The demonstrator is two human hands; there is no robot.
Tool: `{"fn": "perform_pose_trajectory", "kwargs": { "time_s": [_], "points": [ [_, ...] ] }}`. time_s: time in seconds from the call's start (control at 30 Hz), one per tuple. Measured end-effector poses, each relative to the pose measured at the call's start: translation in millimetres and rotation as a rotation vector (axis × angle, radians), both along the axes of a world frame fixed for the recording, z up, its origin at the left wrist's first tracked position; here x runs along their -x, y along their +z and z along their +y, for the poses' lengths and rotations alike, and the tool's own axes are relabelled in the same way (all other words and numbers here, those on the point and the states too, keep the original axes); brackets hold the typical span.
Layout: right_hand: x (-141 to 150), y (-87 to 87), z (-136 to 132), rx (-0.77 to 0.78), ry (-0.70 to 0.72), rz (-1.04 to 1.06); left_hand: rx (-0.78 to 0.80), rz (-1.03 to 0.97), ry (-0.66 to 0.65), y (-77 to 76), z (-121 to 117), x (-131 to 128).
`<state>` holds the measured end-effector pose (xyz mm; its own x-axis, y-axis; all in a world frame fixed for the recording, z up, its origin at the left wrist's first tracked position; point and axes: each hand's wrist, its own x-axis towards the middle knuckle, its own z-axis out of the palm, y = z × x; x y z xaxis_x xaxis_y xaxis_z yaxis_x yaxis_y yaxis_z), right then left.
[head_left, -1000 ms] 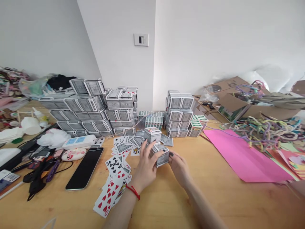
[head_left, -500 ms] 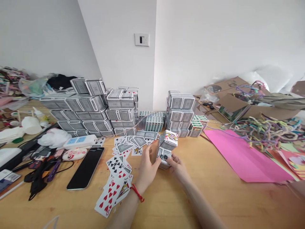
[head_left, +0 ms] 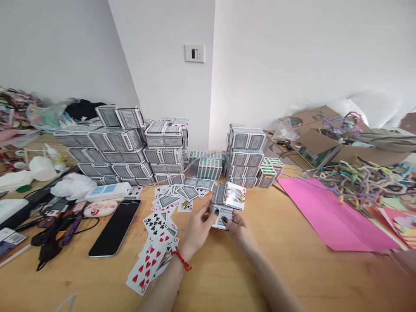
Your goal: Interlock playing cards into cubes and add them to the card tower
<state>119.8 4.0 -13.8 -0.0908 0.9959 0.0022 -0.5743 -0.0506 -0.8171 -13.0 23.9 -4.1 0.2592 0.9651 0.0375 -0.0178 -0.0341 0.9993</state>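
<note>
Between my hands is a small box folded from playing cards (head_left: 219, 194), low over the front of the wooden table. Grey patterned card backs cover most of it, and a red-suited face card (head_left: 235, 196) shows on its upper right side. My left hand (head_left: 196, 232) grips the left side, thumb on the near face. My right hand (head_left: 243, 234) pinches the lower right corner, thumb on the same face. The fingers behind the box are partly hidden. Loose playing cards (head_left: 158, 223) lie spread to the left of my left hand.
Stacked card boxes (head_left: 130, 160) form a wall at the back left, with another stack (head_left: 246, 156) at the back right. Green-and-white card packs (head_left: 210, 168) stand between. A phone (head_left: 115, 229) and power strip (head_left: 108, 191) lie left; pink paper (head_left: 334, 216) and pipe cleaners (head_left: 360, 180) lie right.
The card box has tipped, so its face card now turns more toward me. Both hands have kept their hold, shifting slightly. The stacks and loose cards stay in place.
</note>
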Motion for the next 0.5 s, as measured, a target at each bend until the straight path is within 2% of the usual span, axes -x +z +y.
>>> {"fn": "perform_pose_trajectory", "kwargs": {
  "time_s": [0.17, 0.4, 0.5],
  "points": [
    [-0.1, 1.1, 0.0, 0.013, -0.012, -0.021, -0.029, 0.052, 0.008, -2.4, -1.7, 1.4],
    [0.0, -0.5, -0.4, 0.021, -0.037, -0.026, -0.168, 0.162, 0.013, 1.3, -6.2, 1.0],
    [-1.7, 0.3, -0.4, 0.017, -0.056, -0.005, -0.212, 0.215, 0.106, 0.8, -3.5, 5.0]
  ]
}}
